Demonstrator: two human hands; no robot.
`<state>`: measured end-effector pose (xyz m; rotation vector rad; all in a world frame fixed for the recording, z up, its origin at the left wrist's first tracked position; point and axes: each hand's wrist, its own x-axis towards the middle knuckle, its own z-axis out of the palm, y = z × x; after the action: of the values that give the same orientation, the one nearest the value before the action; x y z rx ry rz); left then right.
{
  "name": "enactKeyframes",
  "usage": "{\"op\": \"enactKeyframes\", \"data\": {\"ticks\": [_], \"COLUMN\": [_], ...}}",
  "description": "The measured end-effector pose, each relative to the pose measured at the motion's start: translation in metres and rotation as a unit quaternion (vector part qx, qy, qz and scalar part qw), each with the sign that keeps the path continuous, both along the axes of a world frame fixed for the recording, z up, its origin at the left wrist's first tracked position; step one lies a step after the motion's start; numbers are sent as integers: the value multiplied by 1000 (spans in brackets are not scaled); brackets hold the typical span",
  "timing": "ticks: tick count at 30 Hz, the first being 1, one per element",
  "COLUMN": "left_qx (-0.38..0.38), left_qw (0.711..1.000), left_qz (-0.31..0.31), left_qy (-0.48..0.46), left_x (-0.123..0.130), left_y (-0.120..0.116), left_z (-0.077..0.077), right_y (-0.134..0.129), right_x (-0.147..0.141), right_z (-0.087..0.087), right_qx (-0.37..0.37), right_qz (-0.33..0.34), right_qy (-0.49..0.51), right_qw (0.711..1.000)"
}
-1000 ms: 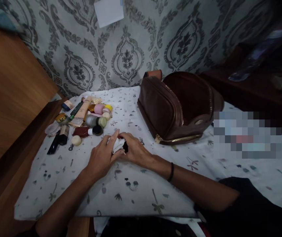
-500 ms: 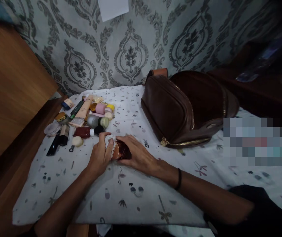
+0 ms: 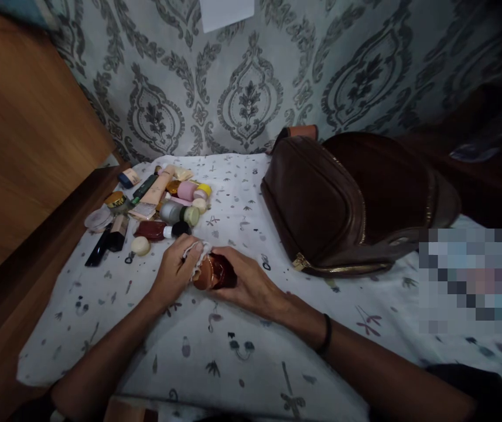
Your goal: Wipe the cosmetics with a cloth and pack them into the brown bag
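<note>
A dark red-brown jar (image 3: 225,273) with a copper-coloured end lies tilted between my hands, low over the patterned cloth. My right hand (image 3: 251,281) is wrapped round its dark body. Pinched in the fingers of my left hand (image 3: 176,266) is a crumpled white wipe (image 3: 200,258), which touches the jar beside its copper end. Just beyond my left hand lies a red bottle (image 3: 150,230) with a white neck and black cap. A round cream-coloured item (image 3: 140,246) sits to its front left.
Tubes, jars and bottles, among them a pink jar (image 3: 186,190), form a group at the left. An open brown bag (image 3: 312,193) stands at the right. A wooden panel (image 3: 26,105) borders the left side, and a patterned wall (image 3: 251,105) rises behind.
My left hand and the wipe have drawn back from the jar's copper end, which shows more now. The view has shifted, so the surroundings sit differently in the picture.
</note>
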<state>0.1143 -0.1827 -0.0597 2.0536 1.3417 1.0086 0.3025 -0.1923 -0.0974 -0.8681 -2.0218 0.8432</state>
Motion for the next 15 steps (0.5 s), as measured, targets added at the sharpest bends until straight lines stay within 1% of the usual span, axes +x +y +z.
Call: {"op": "enactKeyframes", "data": {"ticks": [2, 7, 11, 15], "left_qx": [15, 49, 98, 166], "left_qw": [1000, 994, 983, 966], "left_qz": [-12, -67, -82, -90], "left_qy": [16, 68, 134, 179], "left_x": [-1, -7, -9, -9], "left_y": [-1, -6, -10, -10], "left_z": [0, -3, -5, -4], "right_y": [-1, -3, -3, -2], "right_x": [-2, -7, -10, -12], "right_z": [2, 0, -1, 3], "right_qx": [-5, -13, -26, -59], "right_qz": [3, -23, -49, -60], "right_qy": [2, 15, 25, 37], "right_qw": [1000, 1000, 998, 996]}}
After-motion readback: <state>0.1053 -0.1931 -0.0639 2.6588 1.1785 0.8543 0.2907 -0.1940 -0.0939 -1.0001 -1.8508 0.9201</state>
